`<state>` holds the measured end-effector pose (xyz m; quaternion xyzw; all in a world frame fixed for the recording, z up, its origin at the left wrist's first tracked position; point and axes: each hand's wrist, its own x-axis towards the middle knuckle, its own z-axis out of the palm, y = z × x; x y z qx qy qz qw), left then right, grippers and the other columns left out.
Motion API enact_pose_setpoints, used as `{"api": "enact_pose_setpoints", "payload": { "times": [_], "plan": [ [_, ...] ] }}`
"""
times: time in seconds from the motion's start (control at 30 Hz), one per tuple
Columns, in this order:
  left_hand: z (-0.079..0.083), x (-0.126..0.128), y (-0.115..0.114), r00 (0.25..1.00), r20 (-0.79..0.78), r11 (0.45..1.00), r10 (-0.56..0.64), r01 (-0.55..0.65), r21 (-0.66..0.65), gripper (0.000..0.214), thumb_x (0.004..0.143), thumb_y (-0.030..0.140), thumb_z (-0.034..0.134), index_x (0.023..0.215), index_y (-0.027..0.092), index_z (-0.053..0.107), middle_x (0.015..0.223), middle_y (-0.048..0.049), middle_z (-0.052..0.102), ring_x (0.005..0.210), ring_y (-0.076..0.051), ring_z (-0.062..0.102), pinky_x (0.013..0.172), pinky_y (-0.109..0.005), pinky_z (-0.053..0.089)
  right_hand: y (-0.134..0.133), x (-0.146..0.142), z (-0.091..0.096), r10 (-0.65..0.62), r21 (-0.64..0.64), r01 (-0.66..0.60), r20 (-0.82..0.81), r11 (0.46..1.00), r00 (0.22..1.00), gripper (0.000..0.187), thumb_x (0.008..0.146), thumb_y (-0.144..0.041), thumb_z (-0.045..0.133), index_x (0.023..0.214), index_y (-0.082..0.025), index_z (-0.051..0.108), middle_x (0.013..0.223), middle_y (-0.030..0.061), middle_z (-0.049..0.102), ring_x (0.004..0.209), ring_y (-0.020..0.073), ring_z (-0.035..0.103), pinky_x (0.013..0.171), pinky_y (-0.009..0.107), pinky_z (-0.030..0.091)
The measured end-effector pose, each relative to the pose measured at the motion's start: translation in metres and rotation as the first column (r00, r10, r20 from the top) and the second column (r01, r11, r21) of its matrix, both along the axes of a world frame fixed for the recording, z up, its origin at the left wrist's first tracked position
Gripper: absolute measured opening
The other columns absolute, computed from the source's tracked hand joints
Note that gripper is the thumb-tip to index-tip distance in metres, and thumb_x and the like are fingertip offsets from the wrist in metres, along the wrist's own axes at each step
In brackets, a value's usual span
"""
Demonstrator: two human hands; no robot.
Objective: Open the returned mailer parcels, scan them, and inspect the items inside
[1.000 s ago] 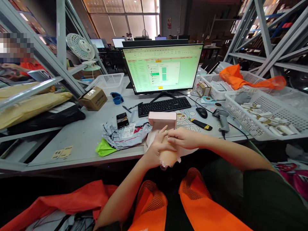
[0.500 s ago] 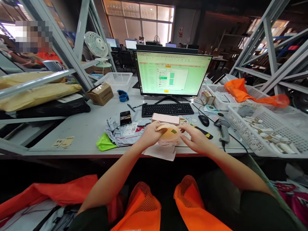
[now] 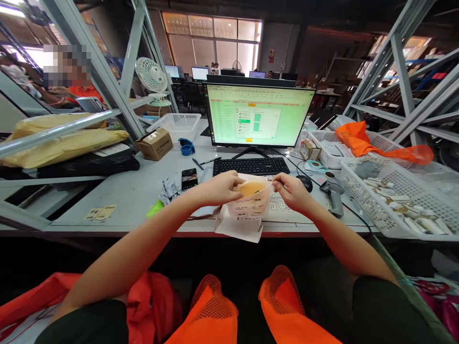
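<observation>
**Bag now up and held open over desk edge**

Since the earlier frame both hands have lifted and spread the clear bag (image 3: 251, 203); the orange item sits inside it. Left hand (image 3: 218, 188) pinches the left rim, right hand (image 3: 292, 191) pinches the right rim, both closed on the bag. Bag hangs between the grips, above the paper (image 3: 238, 229), in front of the keyboard (image 3: 251, 166). Keep rim tension even so the mouth stays open. Seal type is probably zip; view unclear.

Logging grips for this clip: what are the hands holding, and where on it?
Both hold a clear bag with a tan item inside: left hand at its top left edge, right hand pinching the top right edge.
</observation>
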<state>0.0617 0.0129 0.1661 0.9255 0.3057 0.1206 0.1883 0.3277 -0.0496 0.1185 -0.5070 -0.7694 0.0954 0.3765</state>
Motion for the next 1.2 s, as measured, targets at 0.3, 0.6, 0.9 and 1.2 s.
{"api": "enact_pose_setpoints", "payload": {
  "times": [0.3, 0.6, 0.9, 1.2],
  "plan": [
    [0.009, -0.016, 0.011, 0.998, 0.008, 0.993, -0.064, 0.063, 0.098, 0.046, 0.083, 0.054, 0.068, 0.111, 0.019, 0.077, 0.104, -0.0094, 0.065, 0.088, -0.022, 0.066, 0.076, -0.032, 0.051, 0.006, 0.0, 0.017, -0.049, 0.042, 0.055, -0.133, 0.998, 0.99, 0.019, 0.099, -0.034, 0.047, 0.091, -0.021, 0.058, 0.076, 0.0024, 0.064, 0.071, 0.018, 0.06, 0.069, 0.031, 0.043],
    [-0.047, -0.01, 0.022, 0.814, 0.516, 0.957, 0.266, -0.158, -0.245, 0.04, 0.082, 0.042, 0.067, 0.112, 0.016, 0.069, 0.089, -0.0059, 0.073, 0.074, -0.018, 0.066, 0.068, -0.031, 0.053, 0.012, 0.028, 0.013, -0.063, 0.012, 0.071, -0.333, 0.997, 0.941, 0.026, 0.099, -0.046, 0.049, 0.09, -0.022, 0.055, 0.077, 0.0013, 0.061, 0.073, 0.0183, 0.059, 0.072, 0.032, 0.047],
    [-0.032, 0.031, 0.012, 0.856, 0.488, 0.98, 0.169, -0.199, 0.009, 0.027, 0.091, 0.038, 0.056, 0.08, 0.017, 0.069, 0.078, -0.005, 0.071, 0.075, -0.019, 0.063, 0.071, -0.031, 0.05, -0.01, 0.012, 0.035, -0.256, 0.308, 0.191, 0.185, 0.932, 0.949, 0.037, 0.096, -0.039, 0.054, 0.125, -0.016, 0.058, 0.127, 0.0188, 0.064, 0.121, 0.0346, 0.056, 0.103, 0.05, 0.042],
    [-0.019, 0.039, -0.019, 0.935, 0.345, 0.906, -0.082, -0.074, 0.417, 0.026, 0.1, 0.029, 0.05, 0.085, 0.017, 0.068, 0.082, -0.0063, 0.067, 0.077, -0.02, 0.061, 0.071, -0.032, 0.047, -0.001, -0.028, 0.044, 0.044, 0.153, -0.136, 0.494, 0.979, 0.868, 0.027, 0.107, -0.03, 0.043, 0.097, -0.016, 0.064, 0.093, 0.0086, 0.071, 0.085, 0.0214, 0.061, 0.079, 0.035, 0.034]
  ]
}}
